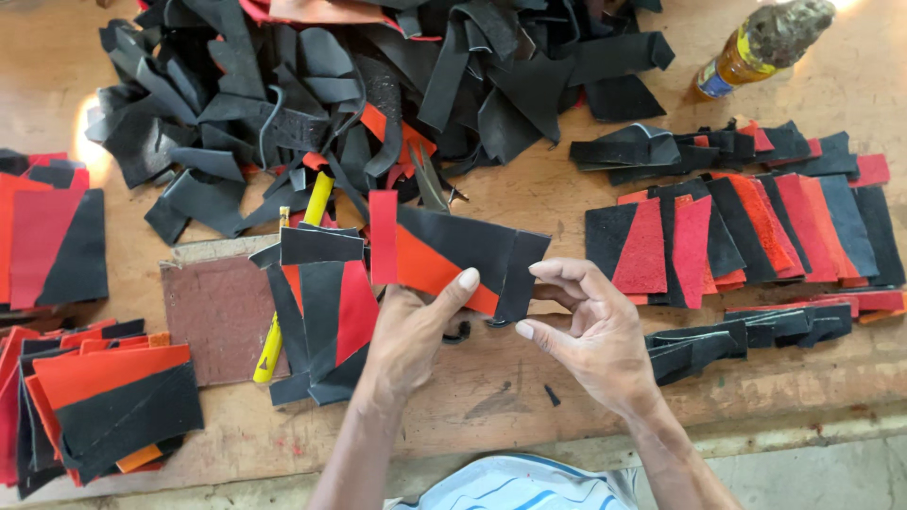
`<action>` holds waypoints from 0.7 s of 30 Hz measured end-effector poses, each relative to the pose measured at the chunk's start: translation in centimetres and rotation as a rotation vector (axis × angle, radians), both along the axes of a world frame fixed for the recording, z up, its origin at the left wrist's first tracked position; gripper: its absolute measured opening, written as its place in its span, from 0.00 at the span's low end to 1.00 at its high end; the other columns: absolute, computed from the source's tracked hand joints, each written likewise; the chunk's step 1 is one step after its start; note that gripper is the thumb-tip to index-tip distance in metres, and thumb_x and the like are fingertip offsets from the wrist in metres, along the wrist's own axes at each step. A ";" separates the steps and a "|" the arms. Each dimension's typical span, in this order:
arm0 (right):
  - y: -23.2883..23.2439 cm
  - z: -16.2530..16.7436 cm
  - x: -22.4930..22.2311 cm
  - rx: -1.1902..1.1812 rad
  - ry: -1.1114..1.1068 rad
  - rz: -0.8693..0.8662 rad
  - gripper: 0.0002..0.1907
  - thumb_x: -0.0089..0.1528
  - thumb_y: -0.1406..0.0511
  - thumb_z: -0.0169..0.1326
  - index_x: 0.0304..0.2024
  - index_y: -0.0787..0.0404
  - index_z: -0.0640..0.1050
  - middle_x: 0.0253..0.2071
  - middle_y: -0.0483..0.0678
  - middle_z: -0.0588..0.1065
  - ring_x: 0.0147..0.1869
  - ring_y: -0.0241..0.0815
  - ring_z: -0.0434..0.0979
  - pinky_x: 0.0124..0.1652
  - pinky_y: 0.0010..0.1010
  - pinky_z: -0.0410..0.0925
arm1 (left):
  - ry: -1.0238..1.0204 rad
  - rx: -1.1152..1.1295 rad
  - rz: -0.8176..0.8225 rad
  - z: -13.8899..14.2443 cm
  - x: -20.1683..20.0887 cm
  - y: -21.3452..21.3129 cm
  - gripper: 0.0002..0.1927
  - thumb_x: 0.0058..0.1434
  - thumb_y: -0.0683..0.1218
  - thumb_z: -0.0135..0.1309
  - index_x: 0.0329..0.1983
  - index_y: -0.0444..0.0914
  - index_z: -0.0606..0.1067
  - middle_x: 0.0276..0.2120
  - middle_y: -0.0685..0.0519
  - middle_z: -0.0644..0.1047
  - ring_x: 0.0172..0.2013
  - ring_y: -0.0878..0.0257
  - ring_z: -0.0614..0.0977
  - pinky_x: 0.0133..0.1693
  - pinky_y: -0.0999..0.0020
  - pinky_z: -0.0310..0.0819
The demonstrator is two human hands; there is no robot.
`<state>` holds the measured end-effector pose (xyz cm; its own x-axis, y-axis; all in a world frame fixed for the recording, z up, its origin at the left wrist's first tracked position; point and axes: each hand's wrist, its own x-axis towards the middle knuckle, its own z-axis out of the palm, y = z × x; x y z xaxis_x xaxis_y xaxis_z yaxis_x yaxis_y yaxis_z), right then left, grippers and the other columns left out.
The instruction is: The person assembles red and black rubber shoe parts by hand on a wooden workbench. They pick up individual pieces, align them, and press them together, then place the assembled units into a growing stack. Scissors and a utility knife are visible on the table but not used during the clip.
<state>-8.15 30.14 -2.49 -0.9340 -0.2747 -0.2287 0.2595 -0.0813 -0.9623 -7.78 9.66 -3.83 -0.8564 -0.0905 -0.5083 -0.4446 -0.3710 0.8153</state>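
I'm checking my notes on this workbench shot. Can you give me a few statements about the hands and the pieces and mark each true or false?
1. The left hand holds a joined black and red piece. True.
2. The right hand holds a pair of scissors. False: its fingertips are at the piece's right edge, no tool in it.
3. A yellow tool lies left of the hands on the wooden table. True.
4. The bottle lies beside the left wrist. False: it is at the far right corner.
5. A heap of black scraps lies beyond the hands. True.

Matt black and red leather pieces (453, 260), rough scuffed wooden counter (491, 387), glossy yellow plastic tool (274, 335), brown grainy board (217, 316).
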 end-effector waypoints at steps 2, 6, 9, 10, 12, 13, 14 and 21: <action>-0.3 -0.1 0.1 -0.029 0.019 -0.032 0.29 0.55 0.82 0.61 0.58 0.69 0.70 0.56 0.54 0.74 0.60 0.44 0.77 0.57 0.34 0.76 | 0.050 -0.128 -0.149 0.9 -0.8 -0.9 0.19 0.61 0.48 0.63 0.49 0.31 0.77 0.40 0.49 0.84 0.39 0.64 0.85 0.41 0.70 0.81; -1.2 0.0 0.4 -0.032 0.103 -0.047 0.31 0.55 0.82 0.61 0.60 0.68 0.68 0.59 0.56 0.73 0.64 0.45 0.76 0.60 0.37 0.74 | 0.090 0.002 -0.255 1.9 -3.1 -2.3 0.22 0.58 0.48 0.61 0.53 0.32 0.74 0.43 0.49 0.83 0.41 0.63 0.86 0.41 0.64 0.88; -1.6 0.1 0.9 -0.047 0.085 -0.046 0.31 0.57 0.81 0.59 0.61 0.66 0.66 0.61 0.56 0.72 0.67 0.46 0.74 0.60 0.41 0.74 | 0.102 -0.033 -0.376 1.9 -4.5 -3.1 0.20 0.63 0.48 0.62 0.48 0.25 0.79 0.40 0.44 0.83 0.39 0.59 0.86 0.41 0.62 0.88; -1.7 0.1 1.0 -0.032 0.102 -0.044 0.32 0.57 0.81 0.59 0.62 0.66 0.66 0.61 0.56 0.72 0.68 0.46 0.73 0.60 0.42 0.73 | 0.128 -0.010 -0.381 1.9 -4.7 -3.3 0.21 0.62 0.48 0.62 0.49 0.26 0.78 0.40 0.45 0.83 0.39 0.60 0.86 0.40 0.63 0.87; -1.9 0.1 1.3 -0.023 0.127 -0.044 0.32 0.58 0.80 0.58 0.63 0.66 0.65 0.62 0.56 0.71 0.70 0.46 0.72 0.61 0.43 0.71 | 0.180 0.035 -0.395 1.8 -5.0 -3.6 0.21 0.61 0.49 0.61 0.51 0.29 0.76 0.41 0.48 0.82 0.40 0.61 0.86 0.39 0.64 0.86; -1.9 0.1 1.3 -0.029 0.134 -0.045 0.31 0.59 0.80 0.57 0.63 0.66 0.65 0.63 0.56 0.71 0.71 0.47 0.71 0.62 0.43 0.70 | 0.181 0.030 -0.397 1.7 -5.1 -3.5 0.21 0.61 0.49 0.61 0.51 0.29 0.76 0.41 0.48 0.82 0.39 0.61 0.86 0.39 0.64 0.87; -2.0 0.0 1.4 -0.035 0.139 -0.048 0.31 0.59 0.80 0.57 0.63 0.65 0.64 0.64 0.56 0.70 0.72 0.47 0.70 0.62 0.43 0.70 | 0.181 0.025 -0.401 1.7 -5.2 -3.5 0.21 0.61 0.48 0.61 0.51 0.29 0.76 0.41 0.48 0.82 0.39 0.61 0.86 0.39 0.64 0.87; -1.7 -0.4 1.5 -0.021 0.169 -0.033 0.29 0.61 0.79 0.56 0.63 0.66 0.65 0.64 0.56 0.70 0.73 0.47 0.68 0.62 0.44 0.70 | 0.187 0.033 -0.393 1.8 -5.1 -3.4 0.21 0.60 0.50 0.62 0.49 0.29 0.77 0.40 0.46 0.83 0.39 0.60 0.87 0.39 0.63 0.88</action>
<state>-6.68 28.47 -2.90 -0.9673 -0.2459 -0.0621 0.0910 -0.1081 -0.9900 -12.90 6.22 -2.07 -0.8999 0.2746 -0.3387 -0.4035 -0.2300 0.8856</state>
